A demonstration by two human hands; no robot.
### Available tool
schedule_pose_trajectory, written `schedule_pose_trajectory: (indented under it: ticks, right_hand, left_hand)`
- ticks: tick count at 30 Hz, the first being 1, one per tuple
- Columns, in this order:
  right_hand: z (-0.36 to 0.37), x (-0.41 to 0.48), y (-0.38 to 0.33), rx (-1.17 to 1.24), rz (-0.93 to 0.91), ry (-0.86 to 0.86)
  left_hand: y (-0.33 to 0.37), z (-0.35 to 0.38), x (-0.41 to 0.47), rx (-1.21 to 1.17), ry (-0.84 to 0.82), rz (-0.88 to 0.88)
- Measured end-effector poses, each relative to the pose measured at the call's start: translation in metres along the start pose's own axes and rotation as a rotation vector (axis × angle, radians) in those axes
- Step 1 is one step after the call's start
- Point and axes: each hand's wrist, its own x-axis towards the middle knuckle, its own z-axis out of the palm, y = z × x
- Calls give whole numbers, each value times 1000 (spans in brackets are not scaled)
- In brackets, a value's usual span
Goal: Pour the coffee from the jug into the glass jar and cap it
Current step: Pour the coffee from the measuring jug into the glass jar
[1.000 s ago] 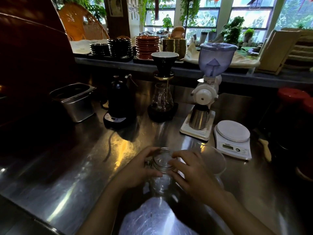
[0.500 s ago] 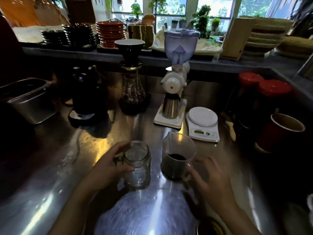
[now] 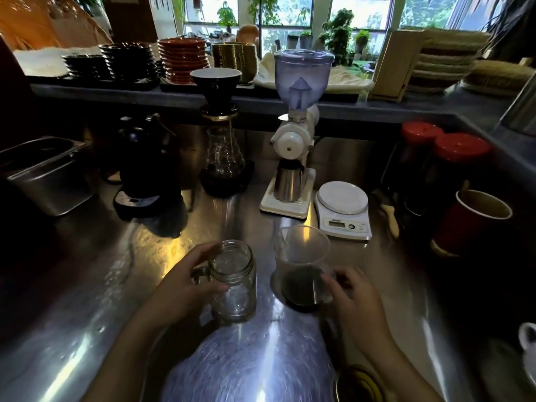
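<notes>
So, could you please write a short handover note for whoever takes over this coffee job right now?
Left hand: wrapped around the glass jar, at its handle side, steadying it upright on the steel counter.
Right hand: at the handle side of the jug; a firm grip cannot be confirmed.
Jug: stands right of the jar, dark coffee in its lower part.
Jar: open, looks empty.
Done: jar uncapped and placed.
Left: lift the jug, pour, cap. A round lid-like object near the bottom edge may be the cap; too cropped to tell.

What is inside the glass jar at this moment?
The glass jar looks empty: clear glass, open mouth, no cap. The left hand covers its handle side. The dark coffee sits in the jug.
</notes>
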Motion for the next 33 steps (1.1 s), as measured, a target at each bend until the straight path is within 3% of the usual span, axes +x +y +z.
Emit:
schedule_pose_trajectory:
  ticks: [4, 14, 22, 28, 33]
  right_hand:
    - [-1, 9, -25, 343, 116, 38]
    - [-22, 31, -48, 462, 83, 133]
    - [-37, 62, -83, 390, -110, 53]
    - [-28, 84, -105, 215, -330, -12]
    - [-21, 90, -112, 62, -410, -107]
  left_hand:
    - [-3, -7, 0, -29, 11, -4]
    - [-23, -4, 6, -1, -38, -12]
    - [-35, 11, 9, -29, -22, -16]
    - [-33, 18, 9, -9, 5, 19]
    - [-32, 41, 11, -8, -21, 47]
